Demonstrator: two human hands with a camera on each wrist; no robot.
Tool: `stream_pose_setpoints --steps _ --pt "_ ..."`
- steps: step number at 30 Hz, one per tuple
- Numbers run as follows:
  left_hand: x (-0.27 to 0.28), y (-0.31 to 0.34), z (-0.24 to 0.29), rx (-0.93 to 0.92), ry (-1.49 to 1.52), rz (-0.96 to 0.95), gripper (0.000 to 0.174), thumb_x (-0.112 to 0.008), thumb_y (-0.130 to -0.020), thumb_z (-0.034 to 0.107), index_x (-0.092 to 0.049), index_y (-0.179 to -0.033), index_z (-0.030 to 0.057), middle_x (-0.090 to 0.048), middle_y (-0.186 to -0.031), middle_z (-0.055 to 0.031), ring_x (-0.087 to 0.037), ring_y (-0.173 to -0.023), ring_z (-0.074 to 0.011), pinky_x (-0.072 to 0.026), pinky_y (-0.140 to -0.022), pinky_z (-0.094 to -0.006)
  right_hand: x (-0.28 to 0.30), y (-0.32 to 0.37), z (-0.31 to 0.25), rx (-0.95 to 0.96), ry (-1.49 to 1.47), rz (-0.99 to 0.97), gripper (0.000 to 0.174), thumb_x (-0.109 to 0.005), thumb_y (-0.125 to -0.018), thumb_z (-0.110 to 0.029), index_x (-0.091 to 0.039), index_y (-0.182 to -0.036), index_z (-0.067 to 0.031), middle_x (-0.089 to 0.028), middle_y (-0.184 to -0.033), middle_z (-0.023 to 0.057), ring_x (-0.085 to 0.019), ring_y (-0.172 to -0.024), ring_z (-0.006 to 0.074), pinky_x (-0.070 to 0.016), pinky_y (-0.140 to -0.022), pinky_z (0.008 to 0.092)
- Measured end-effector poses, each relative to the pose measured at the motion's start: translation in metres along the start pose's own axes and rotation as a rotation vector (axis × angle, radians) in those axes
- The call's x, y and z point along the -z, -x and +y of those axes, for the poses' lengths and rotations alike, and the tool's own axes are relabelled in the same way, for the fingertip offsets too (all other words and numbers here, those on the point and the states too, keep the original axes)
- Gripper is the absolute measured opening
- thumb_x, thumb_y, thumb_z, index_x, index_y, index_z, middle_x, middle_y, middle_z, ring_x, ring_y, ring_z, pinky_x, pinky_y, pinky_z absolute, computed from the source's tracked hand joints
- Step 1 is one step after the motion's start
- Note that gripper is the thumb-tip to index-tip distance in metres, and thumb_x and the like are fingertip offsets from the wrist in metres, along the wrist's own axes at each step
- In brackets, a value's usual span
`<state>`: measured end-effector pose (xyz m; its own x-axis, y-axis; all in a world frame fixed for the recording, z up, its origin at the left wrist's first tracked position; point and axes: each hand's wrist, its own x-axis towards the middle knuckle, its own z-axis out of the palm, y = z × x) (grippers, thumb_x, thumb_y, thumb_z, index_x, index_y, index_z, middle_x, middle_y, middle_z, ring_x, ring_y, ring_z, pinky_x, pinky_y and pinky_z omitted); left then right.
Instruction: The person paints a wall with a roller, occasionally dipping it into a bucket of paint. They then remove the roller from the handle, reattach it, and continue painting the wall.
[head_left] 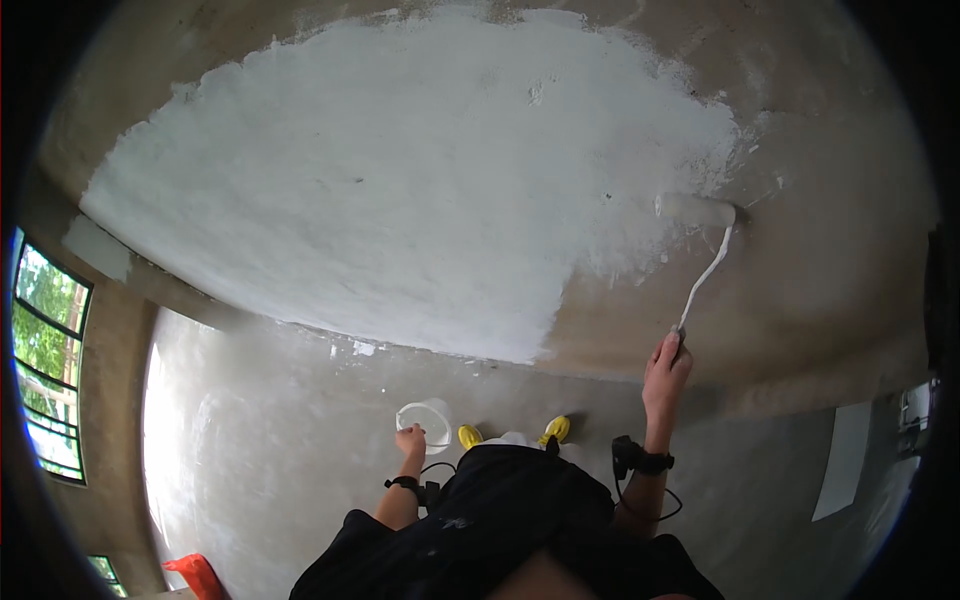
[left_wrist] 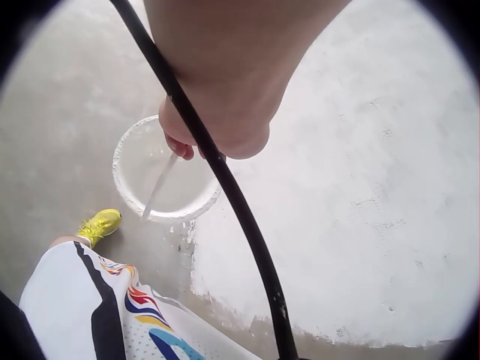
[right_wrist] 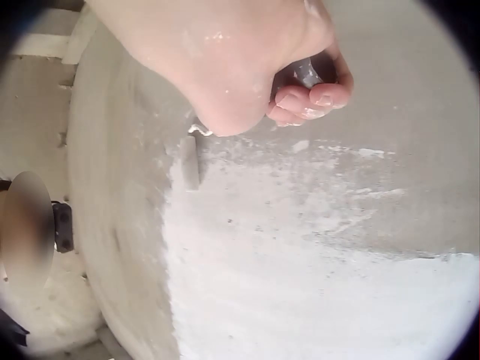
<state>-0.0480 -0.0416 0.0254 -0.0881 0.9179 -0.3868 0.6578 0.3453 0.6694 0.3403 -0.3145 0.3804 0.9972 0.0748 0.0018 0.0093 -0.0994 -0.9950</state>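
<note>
My right hand grips the handle of a paint roller, its fingers curled round the dark grip in the right wrist view. The roller's white sleeve lies against the wall at the right border of a broad white painted patch. Down by my left side, my left hand holds a white bucket by its thin handle. Part of the bucket's opening is hidden behind that hand and a black cable. White paint specks the fingers of my right hand.
Bare grey-brown wall extends right of the painted patch. Yellow shoes stand on the grey floor near the wall's foot. Windows are at the far left, and a red object lies at the lower left.
</note>
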Motion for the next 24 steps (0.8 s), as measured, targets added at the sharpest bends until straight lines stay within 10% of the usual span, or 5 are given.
stream_pose_setpoints --steps 9,19,24 --pt "-0.004 0.011 0.0 -0.077 -0.139 0.129 0.029 -0.059 -0.078 0.023 -0.071 -0.064 0.0003 -0.065 -0.062 -0.0198 -0.066 -0.064 -0.034 -0.0516 -0.067 -0.044 0.015 0.043 0.116 -0.053 0.199 0.037 0.046 -0.044 -0.1 -0.04 -0.04 -0.067 -0.0089 -0.034 -0.057 -0.0048 -0.032 -0.044 0.005 -0.0243 -0.038 0.0221" --pt "0.013 0.023 0.004 0.022 -0.101 0.058 0.028 -0.06 -0.077 0.021 -0.069 -0.067 -0.0029 -0.064 -0.067 -0.0241 -0.066 -0.068 -0.0391 -0.0515 -0.072 -0.0458 0.004 -0.002 -0.023 -0.024 -0.033 0.038 0.041 -0.045 -0.1 -0.035 -0.04 -0.07 -0.0084 -0.034 -0.059 -0.005 -0.032 -0.049 0.005 -0.0242 -0.042 0.0241" --pt "0.011 0.025 -0.009 -0.271 -0.489 0.213 0.027 -0.058 -0.075 0.017 -0.066 -0.067 -0.0073 -0.063 -0.071 -0.0281 -0.063 -0.073 -0.0443 -0.0488 -0.072 -0.0512 -0.007 -0.019 -0.029 0.05 -0.063 -0.018 0.039 -0.044 -0.101 -0.035 -0.039 -0.072 -0.0093 -0.034 -0.061 -0.0052 -0.032 -0.049 0.005 -0.024 -0.042 0.0232"
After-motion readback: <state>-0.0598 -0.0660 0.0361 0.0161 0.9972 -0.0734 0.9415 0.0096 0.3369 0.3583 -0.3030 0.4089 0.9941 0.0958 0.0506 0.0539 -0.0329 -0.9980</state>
